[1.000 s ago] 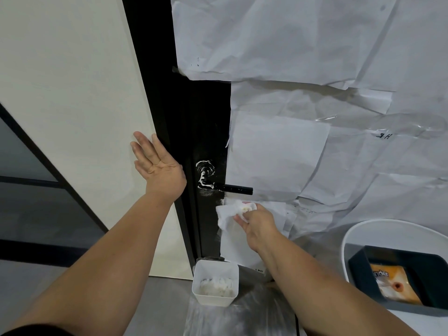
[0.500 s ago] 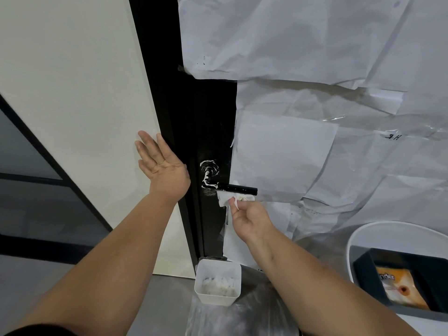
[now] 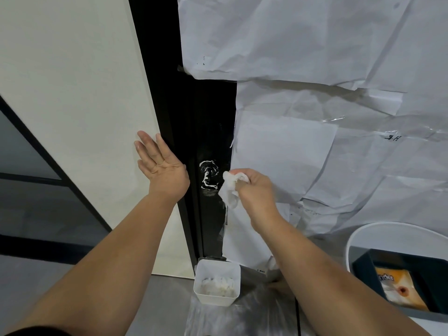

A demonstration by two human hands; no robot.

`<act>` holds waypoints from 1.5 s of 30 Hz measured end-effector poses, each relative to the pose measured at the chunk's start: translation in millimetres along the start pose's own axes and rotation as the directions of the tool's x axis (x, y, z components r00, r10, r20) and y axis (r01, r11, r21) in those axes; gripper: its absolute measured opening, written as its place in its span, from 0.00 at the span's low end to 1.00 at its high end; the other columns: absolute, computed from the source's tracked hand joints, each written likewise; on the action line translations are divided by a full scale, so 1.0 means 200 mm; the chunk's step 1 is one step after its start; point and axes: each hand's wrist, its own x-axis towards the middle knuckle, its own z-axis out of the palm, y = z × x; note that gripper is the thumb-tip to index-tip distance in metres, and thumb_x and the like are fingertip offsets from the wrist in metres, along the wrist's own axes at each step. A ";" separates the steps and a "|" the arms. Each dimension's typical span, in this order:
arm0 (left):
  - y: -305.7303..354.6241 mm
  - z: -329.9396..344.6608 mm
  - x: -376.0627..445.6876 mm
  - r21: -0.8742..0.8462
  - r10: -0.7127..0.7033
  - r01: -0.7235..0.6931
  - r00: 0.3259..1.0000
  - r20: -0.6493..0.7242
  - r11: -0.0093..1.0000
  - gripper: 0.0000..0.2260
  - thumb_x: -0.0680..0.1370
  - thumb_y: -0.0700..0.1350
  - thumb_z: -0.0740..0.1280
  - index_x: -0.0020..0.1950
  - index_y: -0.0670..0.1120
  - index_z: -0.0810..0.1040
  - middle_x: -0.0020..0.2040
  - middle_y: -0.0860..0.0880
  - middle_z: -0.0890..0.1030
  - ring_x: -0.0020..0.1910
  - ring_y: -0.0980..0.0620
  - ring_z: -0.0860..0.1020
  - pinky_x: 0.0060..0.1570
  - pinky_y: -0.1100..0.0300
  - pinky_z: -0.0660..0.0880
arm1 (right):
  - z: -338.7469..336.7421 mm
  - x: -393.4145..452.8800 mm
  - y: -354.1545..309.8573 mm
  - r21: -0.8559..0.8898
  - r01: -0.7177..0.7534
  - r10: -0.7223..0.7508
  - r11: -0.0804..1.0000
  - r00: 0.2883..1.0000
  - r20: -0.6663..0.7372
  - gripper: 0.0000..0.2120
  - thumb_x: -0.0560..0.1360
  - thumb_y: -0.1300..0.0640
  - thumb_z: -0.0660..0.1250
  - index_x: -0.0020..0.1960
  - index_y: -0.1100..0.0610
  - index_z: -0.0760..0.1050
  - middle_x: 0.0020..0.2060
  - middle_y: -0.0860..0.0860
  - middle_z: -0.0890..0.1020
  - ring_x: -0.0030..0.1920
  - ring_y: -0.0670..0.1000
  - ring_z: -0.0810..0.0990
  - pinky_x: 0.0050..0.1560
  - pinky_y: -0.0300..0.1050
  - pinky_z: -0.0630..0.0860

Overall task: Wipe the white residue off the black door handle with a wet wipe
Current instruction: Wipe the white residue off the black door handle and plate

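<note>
The black door handle's round base [image 3: 209, 174] carries white swirls of residue on the dark door strip. Its lever is hidden under the crumpled white wet wipe [image 3: 229, 189], which my right hand [image 3: 254, 190] grips and holds wrapped over the lever. My left hand [image 3: 161, 167] lies flat with straight fingers against the cream wall panel, right beside the black door frame [image 3: 167, 132].
Crumpled white paper sheets [image 3: 315, 69] cover the door to the right of the handle. On the floor below stands a small white bin [image 3: 217, 282] with used wipes. A white round tub [image 3: 388, 234] holding a dark tray and an orange wipe pack [image 3: 397, 289] sits at lower right.
My right hand has risen with the wipe from below the lever and closed over it, hiding the lever. The left hand stays flat on the panel.
</note>
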 end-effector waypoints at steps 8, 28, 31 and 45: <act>0.00 0.00 0.00 0.005 -0.006 0.006 1.000 -0.009 1.000 0.43 0.75 0.38 0.65 0.75 0.39 0.33 0.75 0.25 0.39 0.73 0.23 0.40 0.69 0.27 0.49 | 0.05 0.05 0.18 -0.810 0.503 -0.406 0.303 0.837 0.368 0.11 0.65 0.76 0.61 0.41 0.63 0.71 0.43 0.55 0.66 0.43 0.55 0.68 0.33 0.49 0.69; -0.01 0.01 0.00 0.007 -0.004 0.004 1.000 0.010 1.000 0.42 0.77 0.40 0.64 0.75 0.36 0.33 0.74 0.25 0.38 0.73 0.23 0.39 0.70 0.28 0.48 | -0.05 0.12 -0.06 -0.549 0.222 -0.141 0.806 0.972 0.185 0.12 0.71 0.64 0.61 0.49 0.54 0.79 0.42 0.51 0.81 0.39 0.48 0.77 0.29 0.32 0.69; -0.01 0.01 0.00 0.015 0.008 -0.008 1.000 0.006 1.000 0.41 0.77 0.39 0.64 0.75 0.35 0.34 0.74 0.25 0.39 0.73 0.22 0.39 0.69 0.28 0.48 | -0.03 0.15 -0.05 -0.629 0.303 -0.245 0.716 0.953 0.180 0.12 0.72 0.65 0.61 0.50 0.56 0.79 0.44 0.52 0.76 0.41 0.52 0.75 0.32 0.36 0.66; -0.02 -0.03 -0.01 0.141 0.028 -0.026 1.000 -0.011 0.990 0.46 0.76 0.46 0.71 0.77 0.44 0.37 0.77 0.29 0.42 0.76 0.28 0.44 0.71 0.32 0.53 | 0.15 0.16 0.09 -0.596 0.443 -0.280 0.669 0.894 0.351 0.07 0.70 0.67 0.63 0.42 0.62 0.80 0.42 0.54 0.75 0.39 0.51 0.72 0.41 0.37 0.71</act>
